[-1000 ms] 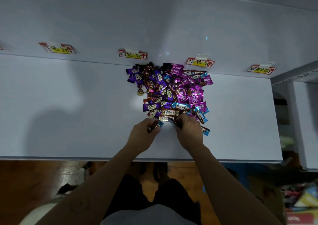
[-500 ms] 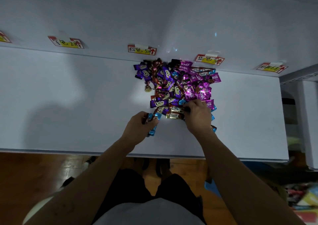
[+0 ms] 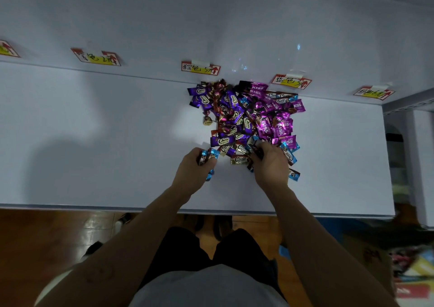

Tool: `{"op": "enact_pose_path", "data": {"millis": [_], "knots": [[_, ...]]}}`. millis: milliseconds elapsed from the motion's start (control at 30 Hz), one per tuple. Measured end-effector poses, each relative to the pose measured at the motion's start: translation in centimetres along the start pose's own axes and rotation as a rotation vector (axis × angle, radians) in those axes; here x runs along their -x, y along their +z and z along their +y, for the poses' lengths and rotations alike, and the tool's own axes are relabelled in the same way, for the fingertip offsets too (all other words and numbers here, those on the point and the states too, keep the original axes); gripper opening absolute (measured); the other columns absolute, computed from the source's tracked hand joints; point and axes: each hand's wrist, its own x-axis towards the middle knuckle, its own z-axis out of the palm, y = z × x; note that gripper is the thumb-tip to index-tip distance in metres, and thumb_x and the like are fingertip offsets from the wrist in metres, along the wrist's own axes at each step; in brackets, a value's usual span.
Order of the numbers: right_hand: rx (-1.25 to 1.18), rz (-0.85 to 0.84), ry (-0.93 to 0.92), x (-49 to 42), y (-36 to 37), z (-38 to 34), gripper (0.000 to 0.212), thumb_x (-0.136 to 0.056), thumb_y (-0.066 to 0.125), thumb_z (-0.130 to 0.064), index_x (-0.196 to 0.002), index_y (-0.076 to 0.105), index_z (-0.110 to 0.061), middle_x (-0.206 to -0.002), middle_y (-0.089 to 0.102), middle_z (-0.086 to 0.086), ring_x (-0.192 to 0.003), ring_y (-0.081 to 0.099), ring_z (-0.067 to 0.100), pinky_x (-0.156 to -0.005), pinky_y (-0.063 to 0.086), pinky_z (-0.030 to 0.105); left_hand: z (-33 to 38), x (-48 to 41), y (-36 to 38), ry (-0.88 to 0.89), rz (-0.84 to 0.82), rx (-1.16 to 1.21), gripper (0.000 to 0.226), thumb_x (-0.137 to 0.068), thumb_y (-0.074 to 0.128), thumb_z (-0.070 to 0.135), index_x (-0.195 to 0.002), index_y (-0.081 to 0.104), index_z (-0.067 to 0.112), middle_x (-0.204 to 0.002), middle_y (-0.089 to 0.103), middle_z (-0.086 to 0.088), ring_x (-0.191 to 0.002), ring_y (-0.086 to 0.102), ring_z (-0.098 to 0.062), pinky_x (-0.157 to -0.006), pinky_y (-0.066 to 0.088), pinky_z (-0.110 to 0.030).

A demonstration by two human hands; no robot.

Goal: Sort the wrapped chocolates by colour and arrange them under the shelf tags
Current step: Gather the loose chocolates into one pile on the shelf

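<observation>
A mixed heap of wrapped chocolates (image 3: 246, 118) lies on the white shelf (image 3: 94, 142), with purple, magenta, blue, gold and brown wrappers jumbled together. My left hand (image 3: 193, 172) sits at the heap's near left corner and grips several blue-ended chocolates (image 3: 209, 155). My right hand (image 3: 270, 163) lies on the heap's near edge, its fingers curled among blue and gold pieces. A gold Choco bar (image 3: 239, 160) lies between the hands. Several red-and-yellow shelf tags run along the back wall, among them a middle tag (image 3: 200, 68) and a blue-labelled tag (image 3: 291, 82).
More tags sit at the left (image 3: 96, 57), far left (image 3: 7, 49) and right (image 3: 373, 93). A loose blue chocolate (image 3: 293, 174) lies right of my right hand. The shelf's front edge (image 3: 94, 207) runs above a wooden floor. A white unit (image 3: 420, 154) stands at the right.
My left hand has drawn left out of the heap with blue chocolates gathered in it. My right hand moved up into the heap's near edge. The camera tilted slightly.
</observation>
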Motion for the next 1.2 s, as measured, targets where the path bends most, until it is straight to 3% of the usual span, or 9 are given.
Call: {"op": "enact_pose_path", "data": {"millis": [167,267,367,467,633,767,900,1033,1200], "knots": [[-0.400,-0.129,0.152,3.1,-1.2,-3.3,0.022,-0.087,0.070,-0.024,-0.107,0.066,-0.016,-0.081,0.064,-0.010,-0.073,0.062,0.007,-0.068,0.055,0.028,0.6,0.6,-0.6,0.077,0.041,-0.036,0.013,-0.092,0.061,0.022,-0.104,0.064,0.020,-0.086,0.066,0.003,-0.080,0.064,-0.012,-0.064,0.053,-0.019],[-0.428,-0.156,0.086,4.2,-1.2,-5.0,0.023,-0.086,0.070,-0.026,-0.106,0.069,-0.016,-0.086,0.065,-0.009,-0.077,0.061,0.005,-0.066,0.048,0.019,1.0,1.1,-1.2,0.119,0.109,-0.143,0.009,-0.093,0.058,0.021,-0.098,0.064,0.017,-0.080,0.065,0.001,-0.075,0.063,-0.016,-0.072,0.055,-0.031],[-0.425,-0.205,-0.019,4.3,-1.4,-6.7,0.012,-0.087,0.069,-0.027,-0.097,0.069,-0.019,-0.078,0.061,-0.014,-0.073,0.056,0.000,-0.062,0.041,0.014,1.4,1.8,-2.3,0.142,0.204,-0.235,0.015,-0.094,0.057,0.024,-0.105,0.064,0.016,-0.078,0.063,0.004,-0.069,0.059,-0.010,-0.066,0.049,-0.024],[-0.392,-0.227,-0.159,4.0,-2.2,-8.3,0.007,-0.088,0.067,-0.026,-0.082,0.063,-0.024,-0.066,0.059,-0.013,-0.061,0.054,0.000,-0.058,0.042,0.020,2.1,3.1,-4.1,0.153,0.292,-0.293,0.021,-0.095,0.057,0.025,-0.112,0.065,0.015,-0.086,0.063,0.001,-0.074,0.058,-0.012,-0.065,0.044,-0.018],[-0.333,-0.251,-0.364,3.4,-3.7,-11.6,0.016,-0.089,0.065,-0.029,-0.100,0.069,-0.018,-0.077,0.067,-0.003,-0.070,0.063,0.016,-0.065,0.050,0.030,4.1,6.6,-6.8,0.227,0.451,-0.458,0.016,-0.095,0.057,0.024,-0.103,0.068,0.016,-0.088,0.060,-0.001,-0.076,0.055,-0.015,-0.063,0.043,-0.023],[-0.423,-0.272,-0.509,3.9,-4.4,-13.7,0.013,-0.087,0.068,-0.025,-0.096,0.070,-0.017,-0.075,0.065,-0.007,-0.070,0.061,0.013,-0.064,0.048,0.030,5.2,9.7,-7.6,0.243,0.628,-0.357,0.021,-0.092,0.063,0.021,-0.112,0.069,0.017,-0.095,0.063,0.005,-0.084,0.058,-0.012,-0.074,0.048,-0.026],[-0.474,-0.257,-0.597,5.3,-5.1,-14.8,0.013,-0.087,0.068,-0.024,-0.098,0.070,-0.017,-0.082,0.068,-0.005,-0.078,0.062,0.013,-0.072,0.053,0.039,5.2,12.0,-8.4,0.206,0.762,-0.296,0.021,-0.089,0.066,0.026,-0.109,0.067,0.020,-0.093,0.065,0.004,-0.082,0.059,-0.014,-0.070,0.045,-0.024],[-0.469,-0.215,-0.658,6.0,-6.3,-15.7,0.012,-0.087,0.068,-0.025,-0.098,0.070,-0.018,-0.082,0.067,-0.005,-0.078,0.062,0.013,-0.071,0.053,0.039,5.4,13.6,-9.4,0.261,0.829,-0.281,0.020,-0.088,0.067,0.029,-0.107,0.065,0.024,-0.094,0.065,0.002,-0.083,0.057,-0.012,-0.071,0.045,-0.023],[-0.482,-0.182,-0.694,7.2,-6.7,-18.6,0.012,-0.087,0.070,-0.023,-0.096,0.070,-0.016,-0.075,0.066,-0.004,-0.068,0.061,0.017,-0.065,0.053,0.038,5.0,14.3,-11.7,0.295,0.860,-0.156,0.018,-0.087,0.069,0.027,-0.105,0.065,0.025,-0.087,0.061,0.013,-0.072,0.060,-0.009,-0.066,0.045,-0.017]]}}
